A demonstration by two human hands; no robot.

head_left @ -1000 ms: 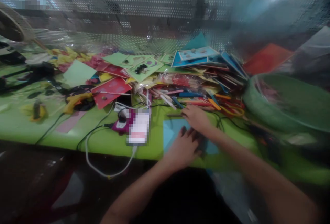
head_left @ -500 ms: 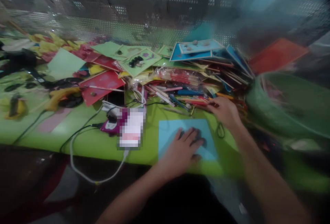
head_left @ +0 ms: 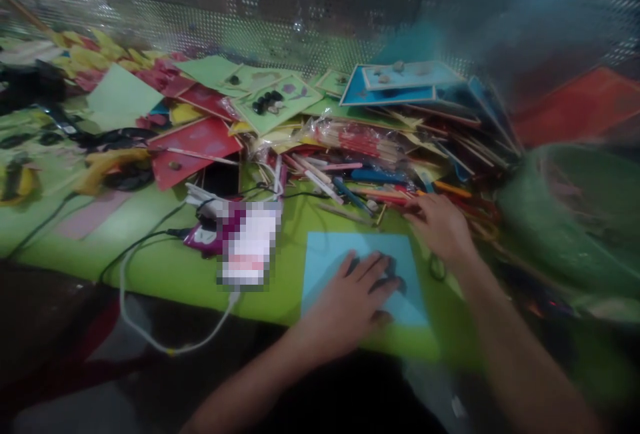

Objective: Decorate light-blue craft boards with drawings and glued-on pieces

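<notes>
A table (head_left: 289, 291) with a smooth green cover bears a light-blue sheet (head_left: 321, 254). Left of the sheet lies a purple gadget (head_left: 203, 239); well to the sheet's left, a pink strip (head_left: 93, 215). Just beyond the sheet, pen-like sticks (head_left: 350, 195) lie in a loose jumble, and a black cord loop (head_left: 439, 279) sits just right of it, with a green basin (head_left: 525, 207) farther right

Blue sheet (head_left: 323, 262) part-hidden; grip of right fingers (head_left: 419, 205) unclear; basin (head_left: 530, 227) cut off.
</notes>
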